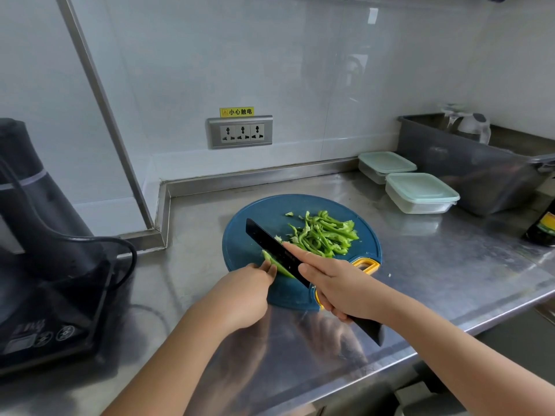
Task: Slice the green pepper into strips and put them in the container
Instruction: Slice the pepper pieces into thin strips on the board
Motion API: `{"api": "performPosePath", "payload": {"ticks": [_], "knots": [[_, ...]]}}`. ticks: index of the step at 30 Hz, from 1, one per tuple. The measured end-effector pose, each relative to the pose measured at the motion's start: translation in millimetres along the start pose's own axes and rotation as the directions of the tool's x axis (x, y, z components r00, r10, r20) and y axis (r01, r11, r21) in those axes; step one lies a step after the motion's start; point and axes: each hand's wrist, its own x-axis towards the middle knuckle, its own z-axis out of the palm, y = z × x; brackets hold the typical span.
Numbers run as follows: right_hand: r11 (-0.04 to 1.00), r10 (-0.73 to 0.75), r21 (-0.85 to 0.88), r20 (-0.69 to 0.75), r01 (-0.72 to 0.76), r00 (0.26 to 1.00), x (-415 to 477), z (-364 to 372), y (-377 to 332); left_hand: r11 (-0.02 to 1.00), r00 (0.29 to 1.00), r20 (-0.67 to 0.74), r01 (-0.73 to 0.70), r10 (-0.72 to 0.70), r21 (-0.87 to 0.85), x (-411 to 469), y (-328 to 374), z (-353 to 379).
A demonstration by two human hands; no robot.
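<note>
Gripping the knife by its handle, the right hand is laying its index finger straight along the blade's spine while the other fingers are curling round the handle. The blade is standing edge-down against the uncut pepper piece, on the near-left part of the cutting board. The left hand is pinching that piece with curled fingertips, just beside the blade's left face. The cut strips are lying in a loose pile on the board, just right of the blade. Further out, at the rear right of the tabletop, the nearer container and the farther container are sitting well apart from the board, both with lids on.

Judgement: slicing is nearing its end, as only 1 narrow piece is waiting.

Notes for this cut:
- Keeping the left fingertips tucked back, knuckles guiding the blade, since little pepper is separating them from the edge.
- Pressing straight down and drawing slightly, so each strip is matching the pile in width.
- Holding the piece flat so it is not rolling.
- Opening 1 container before transferring the strips.
</note>
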Motion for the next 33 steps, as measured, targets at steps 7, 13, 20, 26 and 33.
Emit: {"api": "performPosePath", "payload": {"ticks": [7, 13, 20, 26, 33], "knots": [[0.999, -0.046, -0.027, 0.021, 0.046, 0.999, 1, 2, 5, 0.999, 1.000, -0.025, 0.019, -0.020, -0.048, 2, -3, 5], [0.980, -0.079, -0.186, -0.008, 0.077, 0.997, 6, 8, 6, 0.998, 0.999, -0.039, 0.019, -0.022, -0.065, 1, -2, 5], [0.936, -0.122, -0.342, -0.078, 0.088, 0.989, 7, 24, 0, 0.993, 0.995, -0.095, 0.016, -0.027, -0.118, -3, 2, 1], [0.927, -0.107, -0.365, -0.046, 0.083, 0.993, 13, 30, -2, 0.996, 0.996, -0.087, 0.023, -0.031, -0.090, -4, 6, 1], [0.958, -0.040, -0.284, -0.002, 0.038, 0.999, 37, 24, -11, 0.996, 0.998, -0.067, 0.007, -0.013, -0.085, -4, 6, 1]]}}
